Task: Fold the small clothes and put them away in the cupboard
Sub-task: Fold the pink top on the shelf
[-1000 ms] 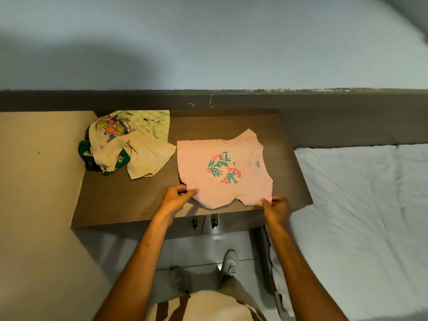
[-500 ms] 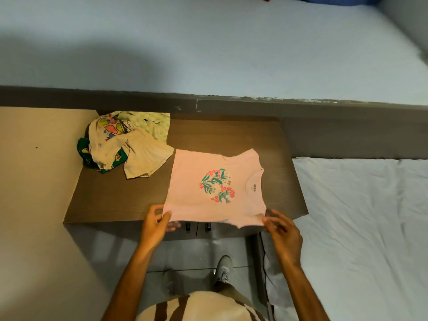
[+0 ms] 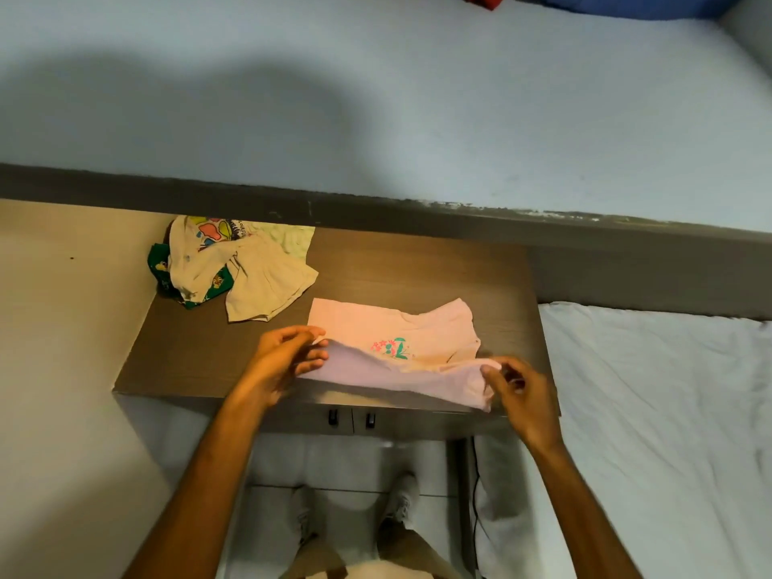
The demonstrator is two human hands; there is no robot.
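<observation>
Folding had only begun: left hand (image 3: 284,361) and right hand (image 3: 520,390) pinched the pink T-shirt (image 3: 401,353) hem, mid-first fold; crumpled clothes pile (image 3: 234,265) remained unfolded.

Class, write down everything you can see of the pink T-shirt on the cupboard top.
The pink T-shirt is small, of soft knit-looking cloth, with a red and green flower print on its front. It lies on the brown cupboard top, print up. Its near edge is lifted and turned over the print, partly covering it. The left hand pinches one near corner, the right hand the other. It lies apart from the pile of unfolded clothes.
</observation>
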